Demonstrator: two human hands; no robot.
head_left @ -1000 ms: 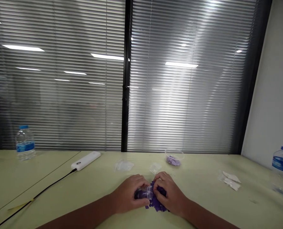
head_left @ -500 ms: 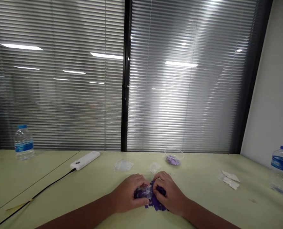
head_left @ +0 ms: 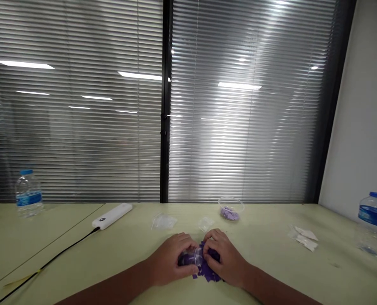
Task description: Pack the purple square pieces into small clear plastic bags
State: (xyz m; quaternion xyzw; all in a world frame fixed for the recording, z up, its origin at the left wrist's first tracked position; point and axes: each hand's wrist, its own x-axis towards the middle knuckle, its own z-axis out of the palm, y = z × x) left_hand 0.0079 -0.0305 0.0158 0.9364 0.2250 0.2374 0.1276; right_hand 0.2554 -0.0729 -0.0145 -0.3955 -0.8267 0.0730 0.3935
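My left hand (head_left: 171, 259) is wrapped round a small clear plastic cup (head_left: 191, 256), which lies tipped on its side with its mouth to the right. Dark purple pieces show through the cup's wall. Against that mouth, a loose pile of dark purple paper scraps (head_left: 209, 273) lies on the table. My right hand (head_left: 228, 260) is closed over the pile, thumb and fingers curled together round some scraps beside the cup's rim. Its fingers hide part of the pile.
Behind the hands stand a clear bowl (head_left: 231, 205) of light purple bits and small clear plastic bags (head_left: 163, 221). A white power bank (head_left: 112, 216) with a black cable lies left. Torn white packaging (head_left: 305, 238) and a water bottle (head_left: 374, 222) are right; another bottle (head_left: 28, 195) stands far left.
The view has shifted slightly. Both hands keep nearly the same pose at the cup and the scraps.
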